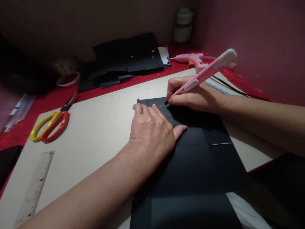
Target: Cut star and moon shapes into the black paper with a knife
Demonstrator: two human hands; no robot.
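My right hand (188,92) pinches a pink-and-white craft knife (209,73), its handle slanting up to the right. The dark tip is down at the black card (190,159), beside a small white curved mark near the far edge. Pressed palm-down on the same card is my left hand (152,127), thumb stretched to the right and fingers near the far left corner. A thin light slit or line (221,144) shows on the card's right side. The blade itself is too small to make out.
A white board (95,127) lies under the card. On the left are scissors (53,124) with yellow and red handles and a clear ruler (35,187). Behind are black paper pieces (128,57), a pink glue gun (190,58) with a cable, and a white container (183,27).
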